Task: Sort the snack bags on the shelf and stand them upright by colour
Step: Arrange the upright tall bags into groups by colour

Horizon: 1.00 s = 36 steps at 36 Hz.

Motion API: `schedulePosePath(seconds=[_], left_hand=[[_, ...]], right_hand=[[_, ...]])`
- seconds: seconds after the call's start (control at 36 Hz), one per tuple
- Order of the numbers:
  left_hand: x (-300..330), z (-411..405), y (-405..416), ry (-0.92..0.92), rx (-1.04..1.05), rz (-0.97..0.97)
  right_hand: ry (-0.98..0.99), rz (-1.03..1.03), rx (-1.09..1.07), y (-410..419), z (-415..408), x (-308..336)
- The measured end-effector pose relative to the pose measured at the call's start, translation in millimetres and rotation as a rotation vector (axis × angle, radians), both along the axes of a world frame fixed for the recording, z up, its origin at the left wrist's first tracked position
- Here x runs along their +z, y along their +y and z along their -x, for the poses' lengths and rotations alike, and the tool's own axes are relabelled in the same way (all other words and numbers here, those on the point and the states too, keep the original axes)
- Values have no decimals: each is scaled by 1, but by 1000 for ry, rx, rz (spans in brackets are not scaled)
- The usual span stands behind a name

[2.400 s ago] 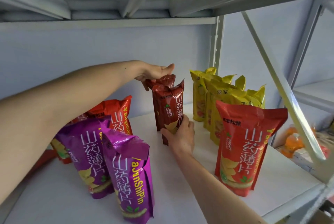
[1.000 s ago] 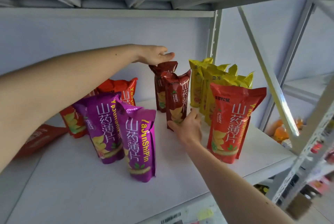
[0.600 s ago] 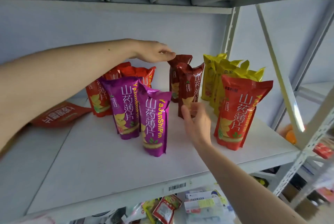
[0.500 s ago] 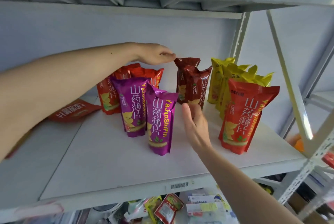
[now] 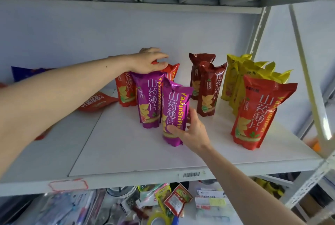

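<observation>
Two purple snack bags stand upright mid-shelf. My right hand grips the lower part of the front purple bag. The rear purple bag stands just behind it. My left hand pinches the top of an orange-red bag standing behind the purple ones, beside another orange-red bag. Two dark red bags stand upright to the right. A group of yellow bags stands at the back right. One orange-red bag stands alone at the front right.
An orange-red bag lies flat at the left, and a dark blue bag lies at the far left back. The white shelf board has a slanted metal brace at its right. A lower shelf holds assorted clutter.
My left hand left the dark red bags and moved left onto the top of an orange-red bag. My right hand left the dark red bag and took hold of the front purple bag.
</observation>
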<state>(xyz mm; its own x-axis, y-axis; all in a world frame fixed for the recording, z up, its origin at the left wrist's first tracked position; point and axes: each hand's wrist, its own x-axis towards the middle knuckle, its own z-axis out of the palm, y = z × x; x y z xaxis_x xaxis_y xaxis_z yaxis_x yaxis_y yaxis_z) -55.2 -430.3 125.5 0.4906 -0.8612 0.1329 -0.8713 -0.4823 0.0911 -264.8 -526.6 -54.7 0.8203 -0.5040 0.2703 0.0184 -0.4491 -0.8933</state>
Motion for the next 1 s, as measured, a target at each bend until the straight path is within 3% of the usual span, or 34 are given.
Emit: schedulePosePath(seconds=[0.14,0.33,0.56,0.81,1.0], left_hand=[[3,-8,-2,32,-52,-12],[8,-23,-14,279,-31,84],[14,-49,-18,263,-28,99],[15,-55,-11,251,-159,-79],[15,-69,-1,205,-123,-35]], right_hand=[[5,-33,-8,6,-2,4],[18,-62,-52,11,-7,4],[27,-72,-64,15,-15,6],[30,-79,-72,11,-20,3],[24,-71,-80,9,-23,3]])
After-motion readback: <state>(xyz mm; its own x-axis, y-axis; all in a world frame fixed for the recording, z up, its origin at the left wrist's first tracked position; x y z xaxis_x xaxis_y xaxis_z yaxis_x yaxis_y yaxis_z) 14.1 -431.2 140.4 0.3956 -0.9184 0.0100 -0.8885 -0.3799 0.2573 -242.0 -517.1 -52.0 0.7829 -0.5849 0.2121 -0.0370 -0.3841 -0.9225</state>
